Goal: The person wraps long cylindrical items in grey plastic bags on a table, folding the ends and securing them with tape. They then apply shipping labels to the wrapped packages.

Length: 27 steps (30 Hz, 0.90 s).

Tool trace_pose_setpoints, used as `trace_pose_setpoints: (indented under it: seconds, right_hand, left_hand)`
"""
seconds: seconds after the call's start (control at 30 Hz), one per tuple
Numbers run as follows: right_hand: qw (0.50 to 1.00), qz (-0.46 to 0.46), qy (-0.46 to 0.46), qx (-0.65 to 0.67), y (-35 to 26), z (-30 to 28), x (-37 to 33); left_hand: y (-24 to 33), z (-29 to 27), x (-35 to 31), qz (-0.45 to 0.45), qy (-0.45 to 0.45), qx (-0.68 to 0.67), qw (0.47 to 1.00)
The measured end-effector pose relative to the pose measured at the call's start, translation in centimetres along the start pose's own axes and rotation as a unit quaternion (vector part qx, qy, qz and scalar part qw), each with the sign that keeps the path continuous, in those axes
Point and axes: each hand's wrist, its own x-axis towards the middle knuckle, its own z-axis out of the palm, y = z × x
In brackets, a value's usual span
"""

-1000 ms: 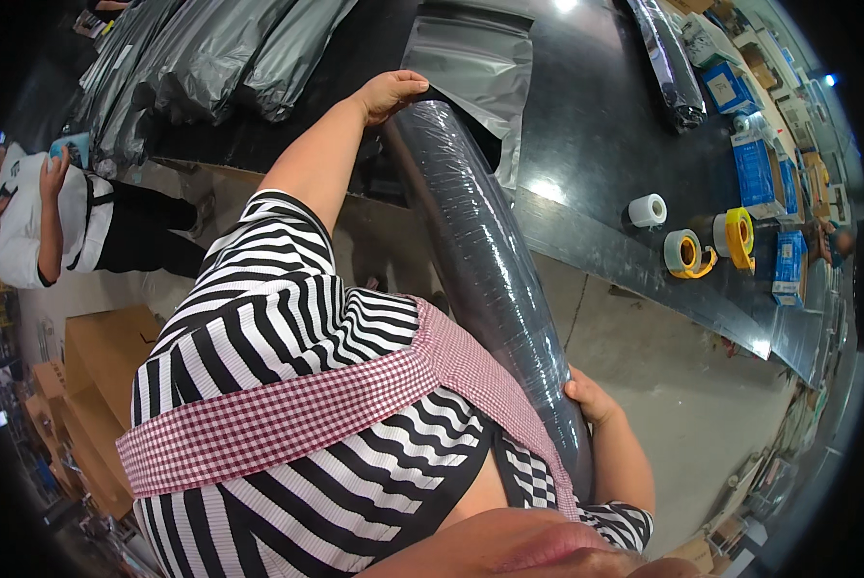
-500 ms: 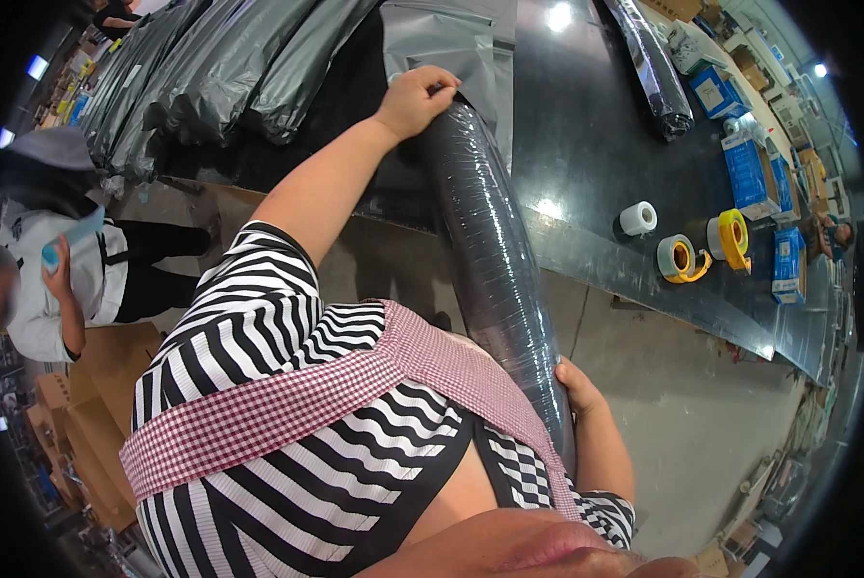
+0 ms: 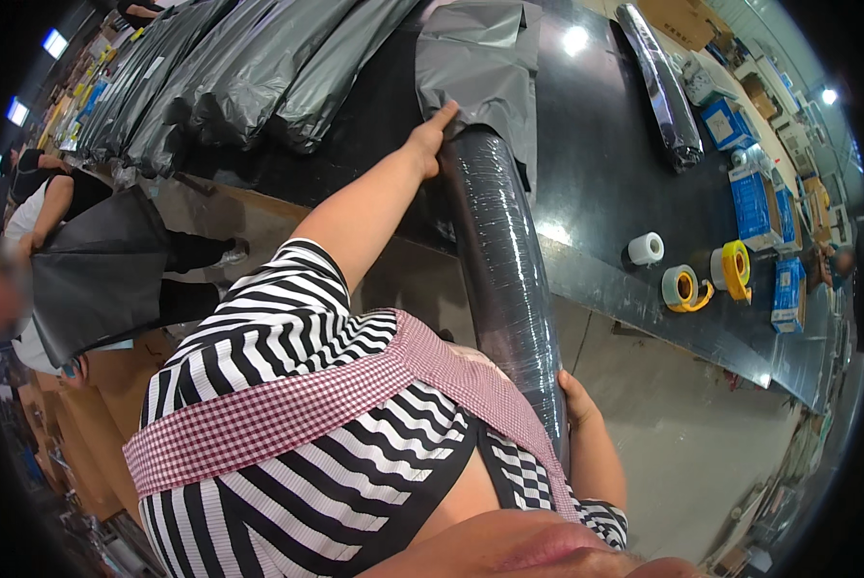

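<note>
A long black roll in clear stretch wrap (image 3: 509, 279) slopes from the table's edge down along my right side. Its far end sits inside the mouth of a grey plastic bag (image 3: 480, 67) lying flat on the table. Closed at the bag's left edge, my left hand (image 3: 434, 140) grips the plastic beside the roll's end; part of its fingers is hidden. Lower down, my right hand (image 3: 578, 400) clasps the roll's right side near its close end, thumb on top and the other fingers out of sight.
Several grey bagged rolls (image 3: 249, 87) lie at the far left of the black table (image 3: 605, 125). Another wrapped roll (image 3: 658, 91), a white tape roll (image 3: 646, 249), yellow tape dispensers (image 3: 731, 270) and blue boxes (image 3: 755, 207) are to the right. A co-worker holds a dark sheet (image 3: 100, 270) at left.
The bag's mouth now covers the roll's far end, and my left hand has shifted from the roll's tip to the bag's left edge. The co-worker now has a dark sheet spread out.
</note>
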Motion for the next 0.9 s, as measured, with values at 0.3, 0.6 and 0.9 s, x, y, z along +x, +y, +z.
trace_pose_setpoints:
  seconds: [0.3,0.6,0.9]
  right_hand:
    - [0.995,-0.008,0.092,0.034,-0.7,0.9,2.4]
    - [0.99,-0.121,0.055,0.046,-14.8,4.3,14.3]
    - [0.931,-0.279,0.225,-0.065,-20.3,10.7,28.4]
  left_hand:
    - [-6.4,4.0,-8.8,-0.036,0.048,0.108,0.992]
    - [-7.6,5.5,-3.2,-0.034,-0.081,0.142,0.986]
    - [5.4,1.7,5.5,0.043,-0.086,0.19,0.977]
